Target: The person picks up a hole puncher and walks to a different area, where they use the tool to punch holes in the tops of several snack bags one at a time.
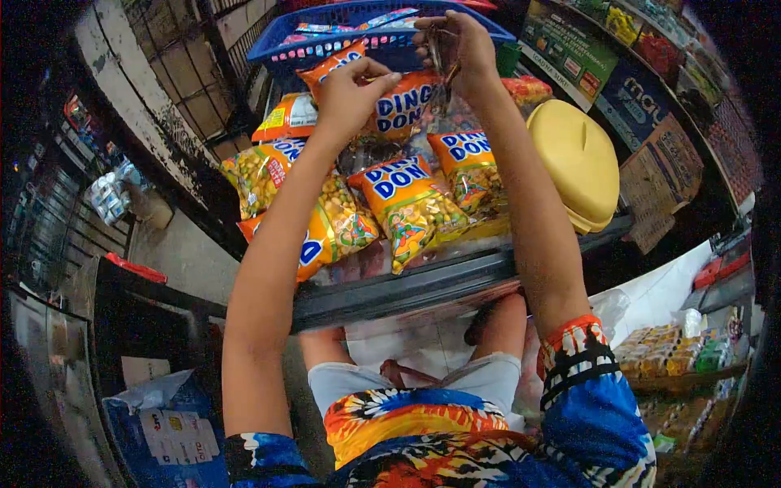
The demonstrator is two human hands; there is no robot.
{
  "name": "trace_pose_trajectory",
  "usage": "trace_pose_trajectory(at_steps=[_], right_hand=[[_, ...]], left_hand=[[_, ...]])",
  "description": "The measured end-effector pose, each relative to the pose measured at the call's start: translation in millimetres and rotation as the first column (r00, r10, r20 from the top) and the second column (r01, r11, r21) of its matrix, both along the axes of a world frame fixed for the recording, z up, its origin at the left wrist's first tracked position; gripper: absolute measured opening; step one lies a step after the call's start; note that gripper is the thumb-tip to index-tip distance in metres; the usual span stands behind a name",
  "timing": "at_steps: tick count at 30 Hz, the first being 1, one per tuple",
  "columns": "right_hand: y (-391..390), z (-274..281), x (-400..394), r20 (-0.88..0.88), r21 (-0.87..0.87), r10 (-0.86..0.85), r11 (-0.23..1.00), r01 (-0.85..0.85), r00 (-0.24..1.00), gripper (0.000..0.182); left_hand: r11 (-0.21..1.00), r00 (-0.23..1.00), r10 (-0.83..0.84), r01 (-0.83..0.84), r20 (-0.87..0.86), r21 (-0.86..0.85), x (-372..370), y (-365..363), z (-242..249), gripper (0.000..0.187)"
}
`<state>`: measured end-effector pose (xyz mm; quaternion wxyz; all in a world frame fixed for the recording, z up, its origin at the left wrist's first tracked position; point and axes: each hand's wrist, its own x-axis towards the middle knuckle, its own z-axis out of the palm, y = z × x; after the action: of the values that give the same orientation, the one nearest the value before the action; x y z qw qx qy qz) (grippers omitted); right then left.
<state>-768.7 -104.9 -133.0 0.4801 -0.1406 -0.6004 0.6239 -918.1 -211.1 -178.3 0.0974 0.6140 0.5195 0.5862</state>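
Two hands were up at twelve o'clock: your left hand [346,93] pinched a Ding Dong packet [399,106], your right hand [455,49] gripped a small dark tool [439,61]; several packets [407,203] already hung, fastening unfinished.

Glossy plastic snack packs [407,203]; perforated blue plastic basket [325,37]; smooth matt yellow plastic lid [578,163]; printed cloth shirt [439,443].
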Motion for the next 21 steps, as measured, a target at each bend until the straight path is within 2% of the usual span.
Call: trace_pose_trajectory(at_steps=[2, 4, 7, 8, 10, 11, 13, 14, 16, 17, 18, 20, 21], right_hand=[[-6, 2, -1, -0.061, -0.080, 0.025, 0.996, -0.030, 0.998, 0.044], [-7, 4, -1, -0.081, -0.071, -0.011, 0.997, 0.005, 0.997, 0.044], [-7, 6, 0, -0.181, -0.197, -0.016, 0.980, -0.020, 0.983, 0.045], [-6, 8, 2, -0.185, -0.195, -0.021, 0.981, -0.016, 0.983, 0.045], [-4, 9, 2, -0.331, -0.242, 0.010, 0.966, -0.095, 0.944, 0.044], [-3, 10, 2, -0.332, -0.242, 0.011, 0.965, -0.097, 0.943, 0.044], [1, 9, 4, -0.496, -0.211, 0.034, 0.965, -0.159, 0.867, 0.044], [3, 9, 6, -0.496, -0.212, 0.035, 0.964, -0.160, 0.867, 0.044], [2, 9, 12, -0.685, -0.099, 0.241, 0.904, -0.415, 0.688, 0.048], [2, 10, 8, -0.649, -0.210, -0.004, 0.962, -0.175, 0.761, 0.049], [-7, 15, 6, -0.649, -0.212, -0.005, 0.962, -0.174, 0.761, 0.049], [-22, 22, 5, -0.681, -0.310, -0.178, 0.949, -0.059, 0.711, 0.039], [-22, 22, 5, -0.681, -0.315, -0.168, 0.946, -0.077, 0.713, 0.042]], left_hand=[[0.999, 1.000, 0.017, -0.017, -0.003, 0.036, -2, 4, -1, 0.019], [0.996, 0.990, 0.053, -0.043, 0.131, -0.076, 1, -2, 3, 0.018], [0.998, 0.973, 0.022, -0.008, 0.230, -0.063, -2, 2, 2, 0.017], [0.997, 0.955, 0.021, 0.004, 0.294, -0.083, -1, 0, 2, 0.017], [0.997, 0.949, 0.005, 0.021, 0.315, -0.077, 0, -1, 2, 0.017], [0.996, 0.945, -0.006, 0.033, 0.326, -0.080, -1, -1, 3, 0.017], [0.996, 0.942, -0.012, 0.043, 0.336, -0.084, -2, -1, 2, 0.017], [0.994, 0.950, -0.017, 0.048, 0.311, -0.093, -2, -1, 2, 0.017], [0.993, 0.958, -0.022, 0.054, 0.287, -0.105, -2, 1, 1, 0.018], [0.990, 0.969, -0.048, 0.078, 0.243, -0.115, -3, 1, 1, 0.019], [0.987, 0.977, -0.076, 0.102, 0.198, -0.126, -4, 1, 0, 0.021], [0.985, 0.983, -0.086, 0.109, 0.164, -0.132, -1, 0, 0, 0.022], [0.984, 0.987, -0.096, 0.113, 0.129, -0.136, 0, -1, 1, 0.022]])
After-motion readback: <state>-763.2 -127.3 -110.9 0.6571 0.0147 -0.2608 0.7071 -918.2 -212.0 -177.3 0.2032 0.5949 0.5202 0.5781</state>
